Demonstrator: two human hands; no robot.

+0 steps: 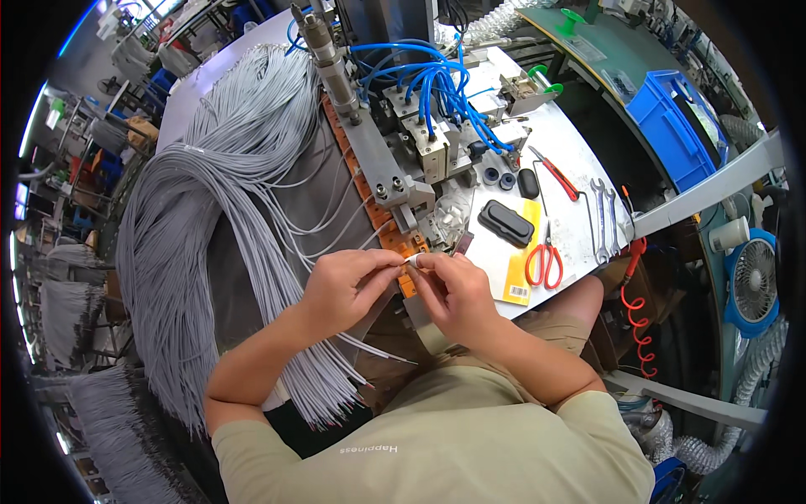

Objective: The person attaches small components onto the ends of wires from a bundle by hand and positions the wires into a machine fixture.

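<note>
My left hand (342,290) and my right hand (460,294) meet fingertip to fingertip in front of the machine's orange fixture (408,245). Both are closed in a pinch. A small white piece (411,261) shows at the right fingertips. What the left fingertips grip is too small and covered to make out. Beside and behind my left hand, several grey cables (290,225) fan out from a large bundle (172,223) toward the orange strip. Other cable ends (323,391), with reddish tips, hang below my left forearm.
The machine (432,151) with blue air tubes stands ahead. On the white tabletop to the right lie red-handled scissors (544,265), a black case (505,223), a yellow packet (514,286) and wrenches (601,218). Farther right are a blue bin (676,134), a fan (751,281) and a coiled red hose (638,328).
</note>
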